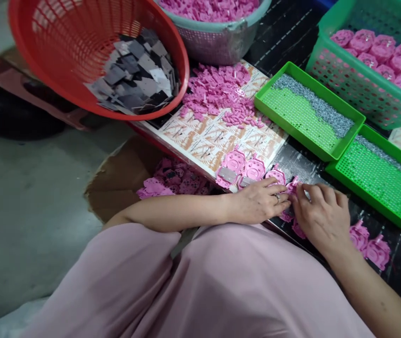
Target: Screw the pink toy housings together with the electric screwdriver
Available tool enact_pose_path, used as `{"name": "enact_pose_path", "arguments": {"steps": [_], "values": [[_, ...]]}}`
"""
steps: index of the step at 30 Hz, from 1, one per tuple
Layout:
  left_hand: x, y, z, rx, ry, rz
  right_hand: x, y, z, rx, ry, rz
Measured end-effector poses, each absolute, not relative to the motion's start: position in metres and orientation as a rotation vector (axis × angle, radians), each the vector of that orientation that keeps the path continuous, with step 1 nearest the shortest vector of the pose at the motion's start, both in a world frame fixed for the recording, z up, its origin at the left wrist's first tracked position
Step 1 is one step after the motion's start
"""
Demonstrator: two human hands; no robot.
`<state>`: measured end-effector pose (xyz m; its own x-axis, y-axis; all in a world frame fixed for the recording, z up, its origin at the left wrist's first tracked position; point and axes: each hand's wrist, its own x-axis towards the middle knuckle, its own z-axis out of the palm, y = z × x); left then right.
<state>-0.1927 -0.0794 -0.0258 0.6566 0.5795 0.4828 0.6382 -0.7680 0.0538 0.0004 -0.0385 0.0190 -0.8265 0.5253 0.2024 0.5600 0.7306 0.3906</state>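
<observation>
Over black table | left fingers, right fingers | half-curled, touching pink part | grip unclear

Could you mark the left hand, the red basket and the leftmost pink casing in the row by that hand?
Left hand (259, 202): head view, on the back of the hand.
Red basket (63, 56): head view, on its perforated inner wall.
Leftmost pink casing (235, 161): head view, on its upper face.

A small-parts workshop, judging by its bulk goods: a round red plastic basket of flat grey pieces; right of that basket, a heap of small pink plastic parts, a row of matching pink plastic casings, two rectangular green trays of tiny silvery bits
</observation>
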Motion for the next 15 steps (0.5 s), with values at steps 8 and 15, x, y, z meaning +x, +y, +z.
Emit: {"name": "enact_pose_path", "arguments": {"steps": [8, 15], "values": [[-0.202, -0.078, -0.02, -2.718, -1.074, -0.856, 0.005, -0.038, 0.021, -0.81, -2.862, -0.771], [-0.306, -0.042, 0.001, -2.37, -1.789, -0.68, 0.005, -0.038, 0.018, -0.824, -2.832, -0.771]]}}
